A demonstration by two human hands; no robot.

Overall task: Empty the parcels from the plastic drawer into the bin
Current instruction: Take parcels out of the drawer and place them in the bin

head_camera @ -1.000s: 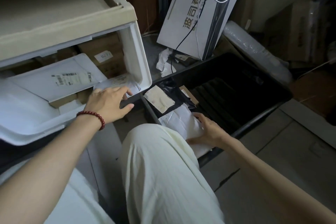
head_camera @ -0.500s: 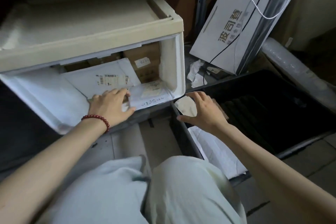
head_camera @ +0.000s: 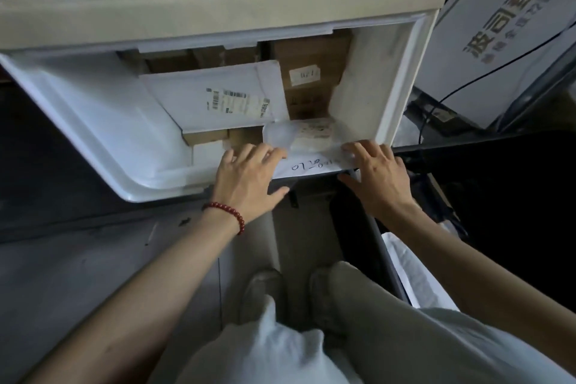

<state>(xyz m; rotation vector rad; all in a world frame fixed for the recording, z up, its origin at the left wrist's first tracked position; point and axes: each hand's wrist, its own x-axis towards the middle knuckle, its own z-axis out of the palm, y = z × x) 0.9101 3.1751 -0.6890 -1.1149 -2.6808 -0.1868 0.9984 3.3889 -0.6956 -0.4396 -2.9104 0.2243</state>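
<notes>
The white plastic drawer [head_camera: 93,134] is pulled out of its beige cabinet [head_camera: 218,0]. Inside lie a white mailer with a barcode label [head_camera: 218,100], brown cardboard boxes [head_camera: 311,78] and a flat white parcel with handwriting [head_camera: 311,165] at the front rim. My left hand [head_camera: 249,178] grips that parcel's left end, fingers on top and thumb below. At its right end, my right hand [head_camera: 374,178] holds it the same way. The black bin [head_camera: 498,181] stands to the right, with a white parcel [head_camera: 414,277] in its near corner.
A white paper bag with printed characters [head_camera: 498,34] leans behind the bin, and a black cable [head_camera: 467,81] runs across it. My knees and shoes [head_camera: 265,290] are directly below the drawer on the grey floor.
My right hand left the bin and came over to the handwritten parcel's right end. My left hand stayed on the parcel. The view moved closer to the drawer.
</notes>
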